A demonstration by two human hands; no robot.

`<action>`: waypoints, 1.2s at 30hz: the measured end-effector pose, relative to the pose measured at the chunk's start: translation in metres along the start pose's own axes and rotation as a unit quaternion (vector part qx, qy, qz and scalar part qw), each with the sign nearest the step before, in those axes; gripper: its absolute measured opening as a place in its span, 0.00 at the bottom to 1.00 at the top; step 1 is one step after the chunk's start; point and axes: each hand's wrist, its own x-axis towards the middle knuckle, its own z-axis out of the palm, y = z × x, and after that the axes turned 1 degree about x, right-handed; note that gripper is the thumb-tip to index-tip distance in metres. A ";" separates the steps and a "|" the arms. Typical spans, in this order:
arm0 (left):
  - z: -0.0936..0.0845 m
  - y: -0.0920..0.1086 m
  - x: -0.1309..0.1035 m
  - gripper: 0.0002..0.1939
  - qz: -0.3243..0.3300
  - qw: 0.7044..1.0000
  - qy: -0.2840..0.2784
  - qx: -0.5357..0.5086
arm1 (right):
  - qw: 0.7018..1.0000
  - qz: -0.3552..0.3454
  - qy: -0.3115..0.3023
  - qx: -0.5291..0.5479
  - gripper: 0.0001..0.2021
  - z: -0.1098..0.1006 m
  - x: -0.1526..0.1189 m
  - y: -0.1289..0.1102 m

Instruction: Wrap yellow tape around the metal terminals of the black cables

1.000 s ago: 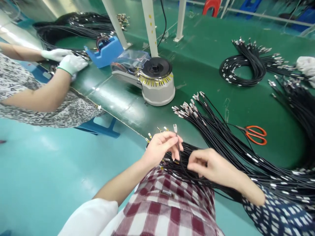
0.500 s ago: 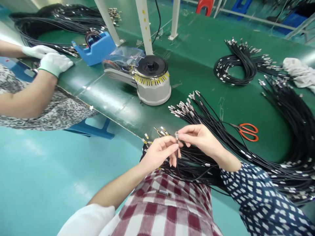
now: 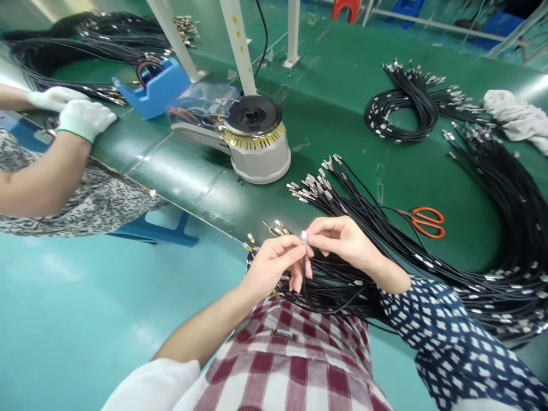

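Note:
My left hand (image 3: 274, 261) pinches a black cable (image 3: 304, 274) just below its small silver-white end (image 3: 304, 237). The thumb and fingers of my right hand (image 3: 342, 240) are closed on that same end from the other side. Beneath both hands, a thick bundle of black cables (image 3: 338, 288) lies over the table edge and my lap. Some cable ends with yellow marks (image 3: 278, 228) poke out beyond my left hand. More silver-tipped cable ends (image 3: 314, 185) fan out on the green table (image 3: 342, 137).
A round grey dispenser (image 3: 261, 162) stands ahead, beside a blue tape holder (image 3: 160, 88). Orange-handled scissors (image 3: 428, 222) lie among cables at the right. Further back are a coiled bundle (image 3: 400, 134) and a white cloth (image 3: 514, 117). Another person's gloved hands (image 3: 85, 119) rest at the left.
The whole view has shifted slightly, so table objects appear a little further left. The cable's end now shows a whiter face between my fingers. Both hands keep their hold.

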 end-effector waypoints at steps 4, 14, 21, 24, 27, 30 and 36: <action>0.001 -0.002 0.003 0.12 0.000 1.000 0.006 0.004 | 1.000 -0.013 -0.007 0.001 0.10 -0.003 0.001 0.004; -0.012 -0.011 0.011 0.15 0.009 0.998 0.038 -0.044 | 0.999 0.010 -0.034 -0.021 0.14 0.007 0.020 0.011; -0.022 -0.018 0.019 0.16 0.013 0.995 0.048 -0.082 | 0.987 -0.044 0.094 -0.120 0.11 0.001 0.053 0.006; -0.025 -0.023 0.024 0.17 0.007 0.995 0.051 -0.084 | 0.975 -0.079 0.114 -0.176 0.14 -0.009 0.079 -0.010; -0.026 -0.025 0.027 0.19 0.001 0.995 0.043 -0.088 | 0.956 -0.114 0.168 -0.213 0.09 -0.019 0.114 -0.033; -0.026 -0.026 0.028 0.19 -0.001 0.994 0.042 -0.096 | 0.934 -0.139 0.245 -0.218 0.08 -0.023 0.149 -0.057; -0.027 -0.027 0.028 0.19 -0.007 0.993 0.045 -0.109 | 0.933 -0.102 0.262 -0.226 0.19 -0.015 0.174 -0.075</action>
